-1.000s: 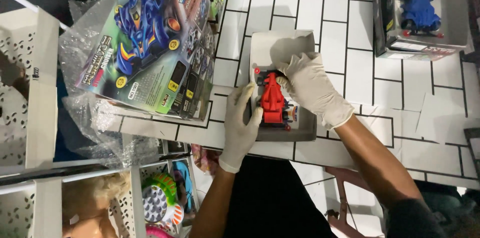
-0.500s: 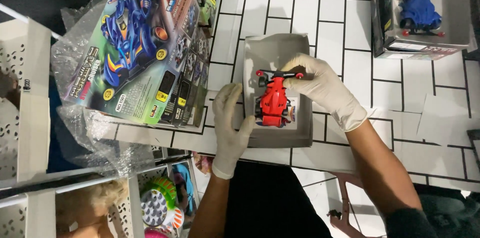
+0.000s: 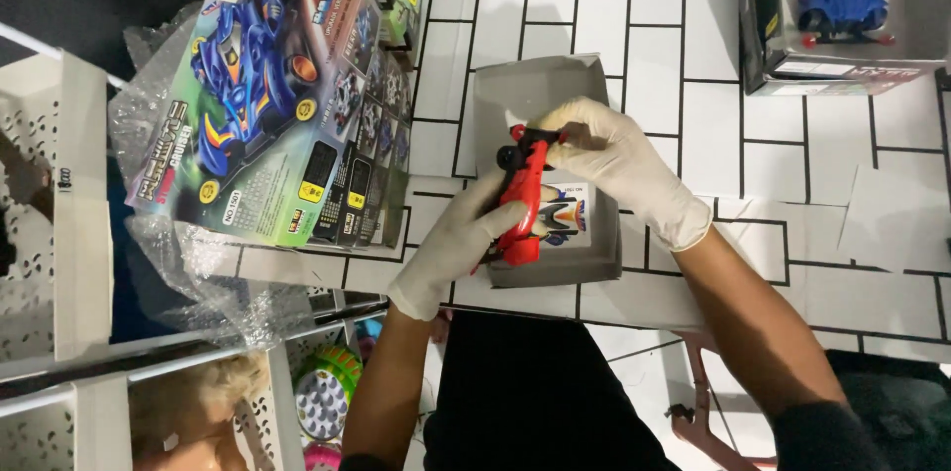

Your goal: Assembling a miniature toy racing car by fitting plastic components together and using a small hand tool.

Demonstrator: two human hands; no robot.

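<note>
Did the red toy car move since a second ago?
Yes. The red toy car lay flat in the grey box; now both hands have turned it on its side above the box.

Left hand (image 3: 466, 238): thin off-white disposable glove, close-fitting, lightly wrinkled over the knuckles and fingers, cuff ending at the wrist in a soft rolled edge. Forearm above the cuff bare.

Right hand (image 3: 619, 159): matching off-white glove, creased across the back, cuff gathered loosely at the wrist. Forearm bare down to the elbow, where the edge of a dark sleeve (image 3: 827, 436) shows.

Torso: dark, plain garment (image 3: 535, 402), black or near black, no visible print or fastening.
</note>
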